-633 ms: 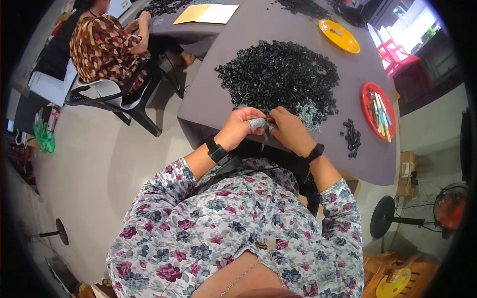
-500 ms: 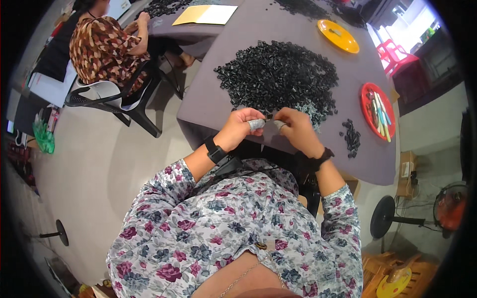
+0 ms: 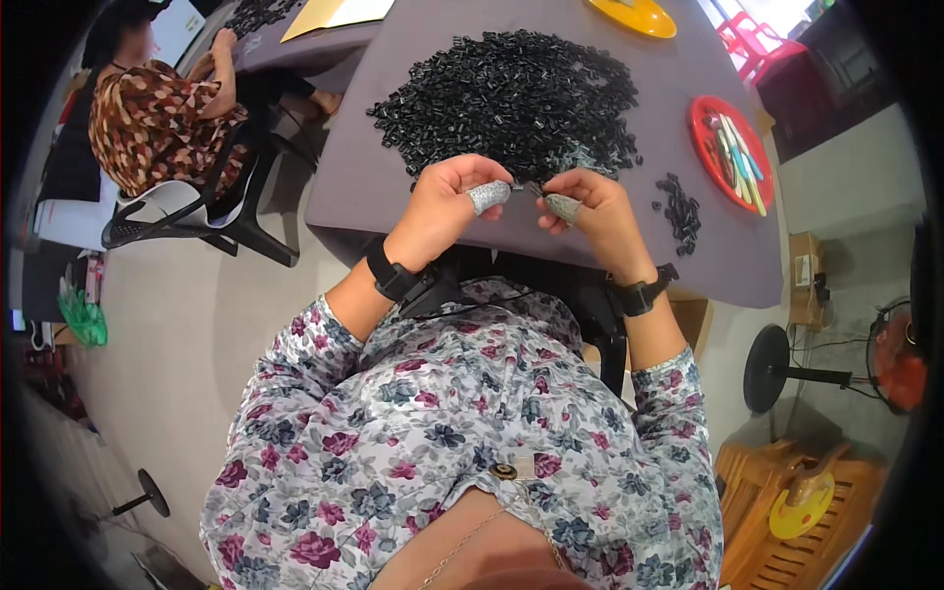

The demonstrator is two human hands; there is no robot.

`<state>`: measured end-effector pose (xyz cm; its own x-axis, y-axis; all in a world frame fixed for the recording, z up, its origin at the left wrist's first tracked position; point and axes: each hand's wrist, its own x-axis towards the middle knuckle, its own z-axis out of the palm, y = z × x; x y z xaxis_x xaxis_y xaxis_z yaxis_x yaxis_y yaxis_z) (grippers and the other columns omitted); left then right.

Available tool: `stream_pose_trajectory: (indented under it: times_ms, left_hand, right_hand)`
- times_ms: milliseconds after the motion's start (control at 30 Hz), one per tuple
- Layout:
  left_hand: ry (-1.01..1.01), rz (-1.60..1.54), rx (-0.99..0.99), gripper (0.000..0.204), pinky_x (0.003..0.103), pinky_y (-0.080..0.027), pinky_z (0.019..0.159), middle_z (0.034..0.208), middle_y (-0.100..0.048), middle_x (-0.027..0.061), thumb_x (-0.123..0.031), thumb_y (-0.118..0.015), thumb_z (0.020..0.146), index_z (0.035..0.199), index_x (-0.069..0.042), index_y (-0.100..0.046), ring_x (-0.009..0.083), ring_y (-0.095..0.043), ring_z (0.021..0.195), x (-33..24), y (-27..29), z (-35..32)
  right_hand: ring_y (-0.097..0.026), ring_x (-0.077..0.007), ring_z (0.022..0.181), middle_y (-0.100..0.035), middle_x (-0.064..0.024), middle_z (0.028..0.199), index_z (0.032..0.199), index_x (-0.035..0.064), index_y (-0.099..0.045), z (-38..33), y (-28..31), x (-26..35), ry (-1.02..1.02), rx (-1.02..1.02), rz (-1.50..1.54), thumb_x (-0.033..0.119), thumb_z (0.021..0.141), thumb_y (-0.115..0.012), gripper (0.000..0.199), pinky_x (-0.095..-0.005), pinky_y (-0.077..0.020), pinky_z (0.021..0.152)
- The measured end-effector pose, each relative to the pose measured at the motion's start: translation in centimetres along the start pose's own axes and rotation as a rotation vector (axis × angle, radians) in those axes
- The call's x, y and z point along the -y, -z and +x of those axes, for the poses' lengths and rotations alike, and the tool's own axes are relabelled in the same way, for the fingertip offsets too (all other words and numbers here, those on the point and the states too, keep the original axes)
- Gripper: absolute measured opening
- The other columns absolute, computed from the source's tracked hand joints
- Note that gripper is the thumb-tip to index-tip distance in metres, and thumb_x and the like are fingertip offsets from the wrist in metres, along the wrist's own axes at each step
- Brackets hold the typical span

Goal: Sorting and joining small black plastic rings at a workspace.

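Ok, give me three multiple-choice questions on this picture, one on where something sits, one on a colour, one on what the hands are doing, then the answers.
1. Where does the red plate lie on the grey table?
A. To the right of the big heap of small black parts
B. On the floor
C. On the black chair

2. What colour are the covers on the thumbs?
A. Bright green
B. Silver-grey
C. Red

3. How are the hands placed?
A. Resting in the lap
B. One on the yellow plate
C. Left hand and right hand raised together, pinching a small dark part

Answers: 1 A, it sits near the table's right edge. 2 B, both thumb covers look silvery. 3 C, the fingertips meet over the table's near edge.
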<state>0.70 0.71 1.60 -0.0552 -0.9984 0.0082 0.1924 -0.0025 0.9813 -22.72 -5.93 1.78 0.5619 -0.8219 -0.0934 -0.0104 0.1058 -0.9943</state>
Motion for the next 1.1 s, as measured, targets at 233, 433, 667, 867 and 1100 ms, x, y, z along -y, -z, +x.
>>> stream_pose_trajectory:
  times_ms: [233,433,667,867,1100]
  left_hand:
    - [0.095,-0.077,-0.086,0.014,0.022,-0.058,0.075,0.096,-0.071,0.0018,-0.004,-0.064,0.100,0.113,-0.002,-0.069,0.0074,-0.068,0.080,1.4,3.0,-0.2]
    - [0.130,-0.056,-0.152,0.014,0.021,-0.058,0.075,0.096,-0.071,0.0016,-0.003,-0.063,0.100,0.113,-0.002,-0.069,0.0076,-0.069,0.081,3.1,4.6,-0.8]
    - [0.080,-0.085,-0.118,0.015,0.023,-0.057,0.076,0.098,-0.072,0.0015,-0.002,-0.066,0.098,0.112,-0.002,-0.070,0.0084,-0.068,0.084,3.1,4.2,-0.8]
    - [0.094,-0.062,-0.136,0.015,0.022,-0.057,0.076,0.099,-0.072,0.0020,-0.002,-0.066,0.098,0.113,-0.002,-0.070,0.0087,-0.068,0.084,3.3,4.6,-0.6]
    - [0.115,-0.086,-0.175,0.016,0.024,-0.057,0.075,0.098,-0.072,0.0032,0.002,-0.063,0.096,0.111,-0.001,-0.070,0.0099,-0.069,0.083,4.0,5.1,-0.7]
  right_hand:
    - [-0.068,-0.0130,0.073,-0.074,-0.0088,0.094,0.105,-0.0052,-0.069,1.7,-0.6,-1.7,0.122,0.028,-0.327,-0.001,0.092,-0.063,0.015,-0.0259,-0.0537,0.067]
    - [-0.069,-0.0136,0.071,-0.074,-0.0108,0.091,0.107,-0.0064,-0.070,2.8,-1.6,-1.9,0.091,0.013,-0.329,-0.005,0.090,-0.063,0.018,-0.0272,-0.0548,0.067]
    - [-0.068,-0.0136,0.070,-0.074,-0.0113,0.094,0.108,-0.0059,-0.070,2.7,-1.5,-1.3,0.011,0.011,-0.361,-0.004,0.090,-0.064,0.018,-0.0279,-0.0542,0.065]
    - [-0.067,-0.0267,0.080,-0.066,-0.0112,0.099,0.107,0.0024,-0.072,3.0,-2.1,-1.4,0.371,-0.081,-0.792,-0.003,0.085,-0.066,0.023,-0.0356,-0.0544,0.073]
    - [-0.068,-0.0368,0.087,-0.063,-0.0120,0.097,0.098,0.0067,-0.068,5.7,-4.7,-1.7,0.476,0.037,-1.090,0.001,0.084,-0.063,0.016,-0.0470,-0.0543,0.074]
